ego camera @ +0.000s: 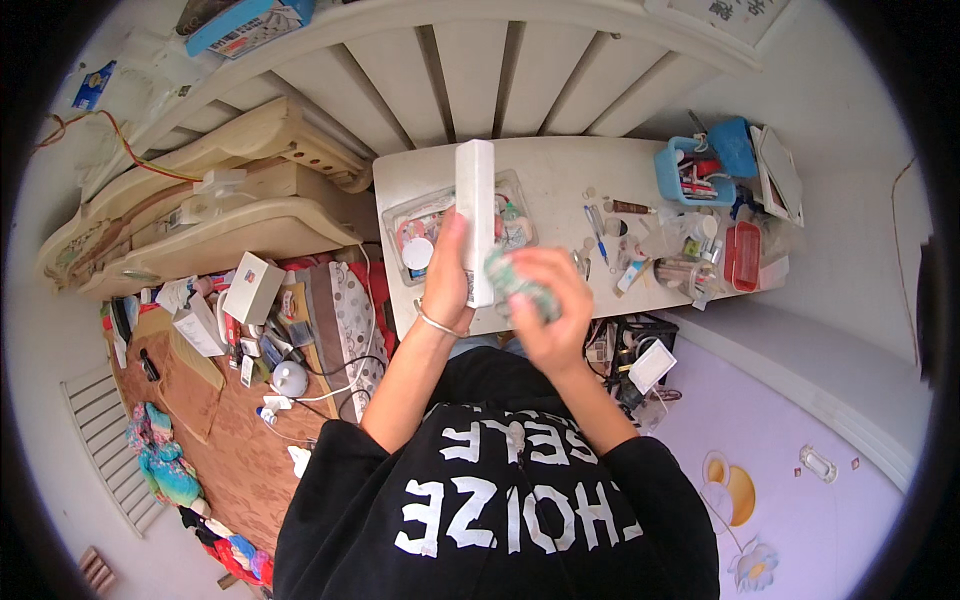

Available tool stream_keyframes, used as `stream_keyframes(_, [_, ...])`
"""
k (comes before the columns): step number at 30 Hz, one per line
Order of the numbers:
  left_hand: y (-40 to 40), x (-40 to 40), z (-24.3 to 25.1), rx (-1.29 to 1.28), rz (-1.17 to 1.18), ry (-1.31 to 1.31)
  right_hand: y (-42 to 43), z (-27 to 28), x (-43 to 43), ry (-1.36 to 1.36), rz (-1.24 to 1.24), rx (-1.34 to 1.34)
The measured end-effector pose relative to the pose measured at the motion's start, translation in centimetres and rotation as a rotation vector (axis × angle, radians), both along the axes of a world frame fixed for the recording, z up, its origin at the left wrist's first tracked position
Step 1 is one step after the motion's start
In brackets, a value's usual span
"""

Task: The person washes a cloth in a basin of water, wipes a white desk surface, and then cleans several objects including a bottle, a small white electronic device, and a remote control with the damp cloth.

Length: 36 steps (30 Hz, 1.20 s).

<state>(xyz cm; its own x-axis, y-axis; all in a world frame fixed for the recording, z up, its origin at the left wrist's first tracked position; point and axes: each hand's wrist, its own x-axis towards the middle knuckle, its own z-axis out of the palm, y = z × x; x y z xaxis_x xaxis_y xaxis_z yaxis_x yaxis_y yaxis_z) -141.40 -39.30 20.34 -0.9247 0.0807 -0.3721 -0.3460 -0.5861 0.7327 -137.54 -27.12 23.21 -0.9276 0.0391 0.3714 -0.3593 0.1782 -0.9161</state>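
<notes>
My left hand [448,274] grips a white box [475,195], long and narrow as seen from here, held up over the white table. A printed label shows near its lower end. In my right hand [555,300] is a bunched green-and-white cloth [517,281], close against the box's right side; whether it touches the box I cannot tell. Behind the box, partly hidden by it, a clear plastic tray [390,217] rests on the table with a round white lid [418,253] and other small items inside.
On the white table [585,161] lie pens [596,232] and coins. Further right stand a blue basket [661,176], a red tray [741,259] and a clear jar of sticks [686,279]. A bed [247,427] to the left carries a white box [255,289], cords and clutter.
</notes>
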Motion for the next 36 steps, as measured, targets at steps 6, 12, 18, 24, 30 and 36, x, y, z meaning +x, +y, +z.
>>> stream_keyframes(6, [0.5,1.1,0.9,0.085,-0.090,-0.111,-1.0,-0.9,-2.9,0.109,-0.033,0.222])
stream_keyframes(12, [-0.4,1.8,0.7,0.061,-0.107,-0.129,-1.6,0.0,-5.0,-0.006,-0.168,0.144])
stream_keyframes(18, [-0.1,1.7,0.7,-0.174,-0.021,0.130,-2.0,-0.4,-2.4,0.031,-0.055,0.118])
stream_keyframes(24, [-1.8,2.2,-0.2,-0.260,-0.137,0.125,-3.0,0.1,-3.7,-0.051,-0.202,0.068])
stream_keyframes(30, [-2.1,2.2,1.9,-0.817,-0.063,0.363,-2.8,-1.2,-3.5,-0.130,-0.190,-0.010])
stream_keyframes(36, [-3.0,2.7,0.8,-0.368,-0.322,0.121,-0.1,0.4,-8.1,-0.390,-0.223,-0.491])
